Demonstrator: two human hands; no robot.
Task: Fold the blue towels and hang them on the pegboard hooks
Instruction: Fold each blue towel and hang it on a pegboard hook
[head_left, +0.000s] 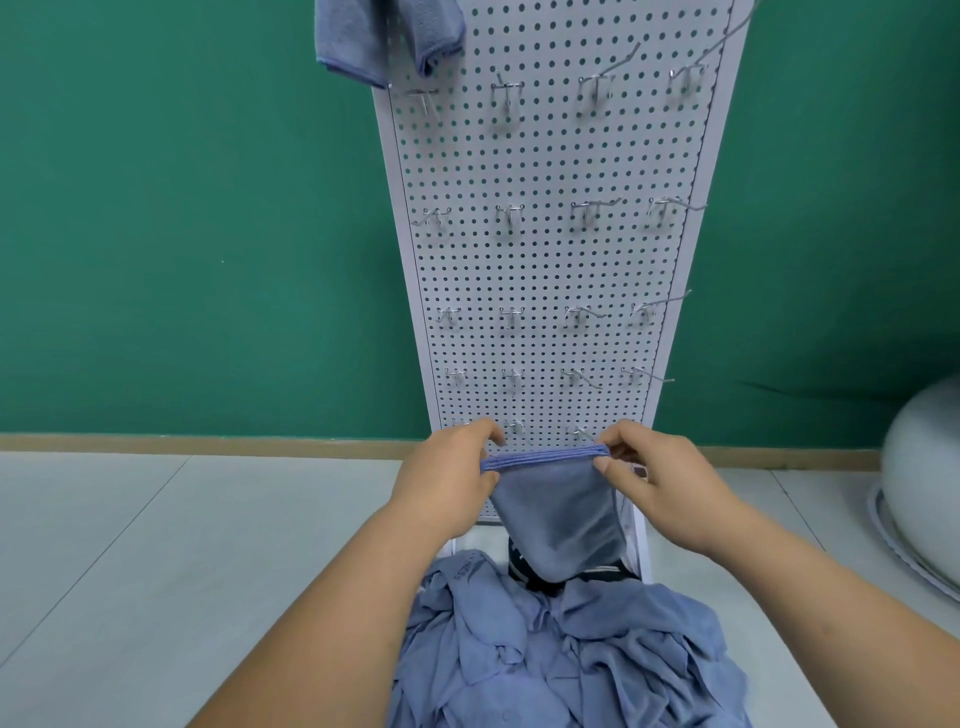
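Note:
A folded blue towel (561, 514) hangs in front of me, its stacked top edges stretched level between my hands. My left hand (449, 478) pinches the left end of that edge and my right hand (654, 483) pinches the right end. Behind it stands a tall white pegboard (545, 260) with rows of metal hooks (509, 215). Another blue towel (384, 36) hangs at the board's top left. A crumpled pile of blue towels (561, 654) lies below my hands.
The pegboard stands against a green wall (182, 234) on a pale tiled floor (156, 545). A white rounded object (924, 483) sits at the right edge. A dark item (524, 569) shows partly behind the held towel, at the board's base.

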